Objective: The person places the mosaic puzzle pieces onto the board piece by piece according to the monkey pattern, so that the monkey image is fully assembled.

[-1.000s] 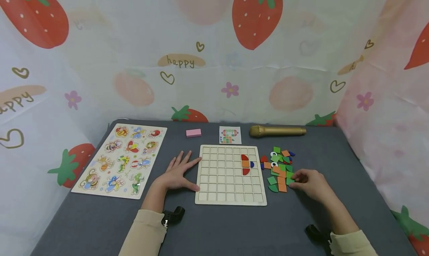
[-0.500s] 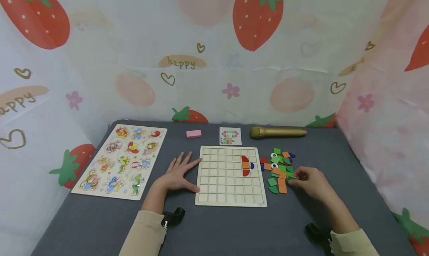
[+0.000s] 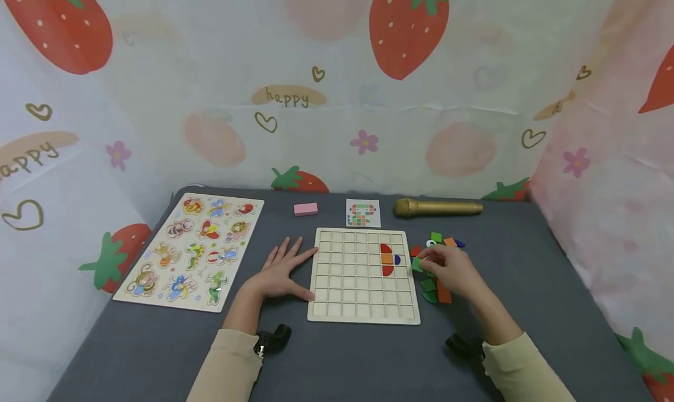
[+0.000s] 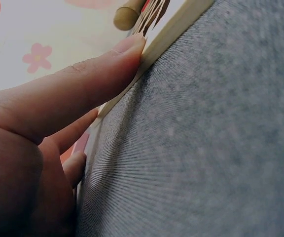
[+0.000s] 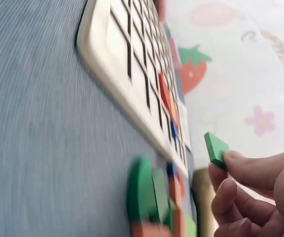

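Observation:
My right hand [image 3: 447,268] pinches a green square tile [image 5: 215,149] between thumb and finger, held up beside the right edge of the wooden grid board [image 3: 355,314]. Under and around that hand lies a pile of loose tiles [image 3: 444,292], green, orange, red and blue, partly hidden by it. On the board's right side sit two red rounded pieces [image 3: 387,248], an orange square [image 3: 387,258] between them and a blue half-round piece [image 3: 397,260]. My left hand [image 3: 276,279] lies with fingers spread, its thumb and forefinger touching the board's left edge.
A small pattern card [image 3: 363,213] lies behind the board, with a pink block [image 3: 305,209] to its left and a gold microphone [image 3: 438,208] to its right. An insect picture puzzle board [image 3: 192,250] occupies the left of the dark table [image 3: 337,367].
My right hand has moved left from the pile's right side toward the grid board, carrying a green tile picked from the pile. The left hand has stayed at the board's edge.

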Demonstrator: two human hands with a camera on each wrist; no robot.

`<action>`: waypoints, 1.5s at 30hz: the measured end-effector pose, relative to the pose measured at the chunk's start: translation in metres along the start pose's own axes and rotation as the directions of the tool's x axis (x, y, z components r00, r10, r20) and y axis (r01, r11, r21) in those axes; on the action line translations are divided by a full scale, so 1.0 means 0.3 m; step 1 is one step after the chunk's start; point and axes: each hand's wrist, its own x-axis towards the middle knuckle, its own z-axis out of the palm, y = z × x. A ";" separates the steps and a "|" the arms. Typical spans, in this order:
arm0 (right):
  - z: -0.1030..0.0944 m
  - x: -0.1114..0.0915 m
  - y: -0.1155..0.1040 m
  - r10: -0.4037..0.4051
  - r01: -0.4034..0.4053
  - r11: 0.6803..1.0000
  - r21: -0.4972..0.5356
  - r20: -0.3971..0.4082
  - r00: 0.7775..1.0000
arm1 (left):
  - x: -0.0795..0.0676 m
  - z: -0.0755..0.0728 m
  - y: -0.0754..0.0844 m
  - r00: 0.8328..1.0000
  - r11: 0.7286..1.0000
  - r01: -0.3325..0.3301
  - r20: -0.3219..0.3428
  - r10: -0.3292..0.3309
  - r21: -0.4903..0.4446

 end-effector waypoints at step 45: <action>0.168 0.114 -0.145 -0.078 0.073 0.994 -0.075 -0.069 0.995 | -0.009 -0.003 0.003 1.000 1.000 0.004 -0.005 -0.004 0.003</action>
